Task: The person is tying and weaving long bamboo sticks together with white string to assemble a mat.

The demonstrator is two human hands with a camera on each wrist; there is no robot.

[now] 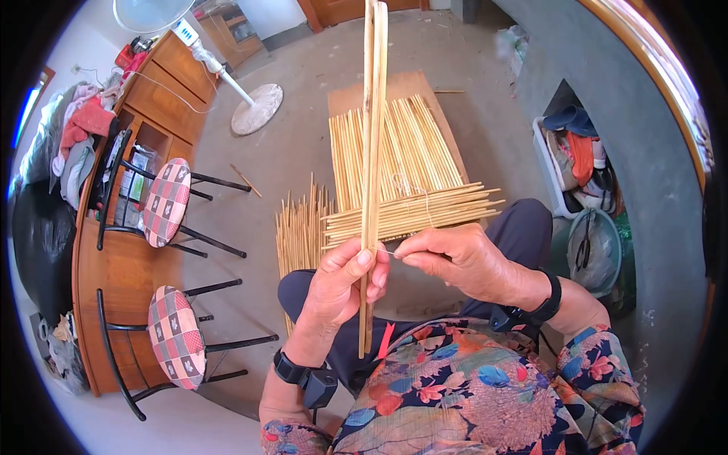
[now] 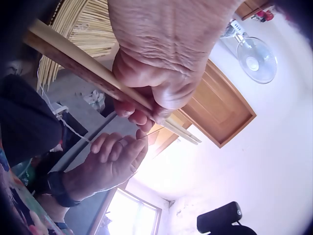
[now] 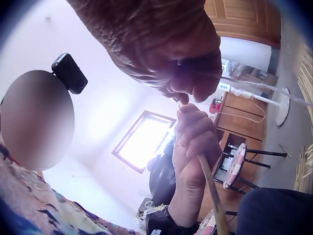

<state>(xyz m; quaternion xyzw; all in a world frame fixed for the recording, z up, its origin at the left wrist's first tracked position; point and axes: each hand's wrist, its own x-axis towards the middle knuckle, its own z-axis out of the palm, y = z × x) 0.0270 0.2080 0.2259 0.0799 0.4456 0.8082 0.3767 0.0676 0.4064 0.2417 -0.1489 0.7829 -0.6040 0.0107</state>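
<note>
In the head view, the top edge is cutting off the fan point(image 1: 152, 13), and the held sticks point(image 1: 374, 152) are hiding part of the left hand point(image 1: 341, 282). The thread point(image 1: 388, 251) is disappearing at the right hand point(image 1: 470, 264), its end being too small to tell.

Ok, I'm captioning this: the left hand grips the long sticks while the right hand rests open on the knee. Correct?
Only the right hand is wrong: the head view shows it pinching a thin thread. The left hand does grip the long sticks.
</note>
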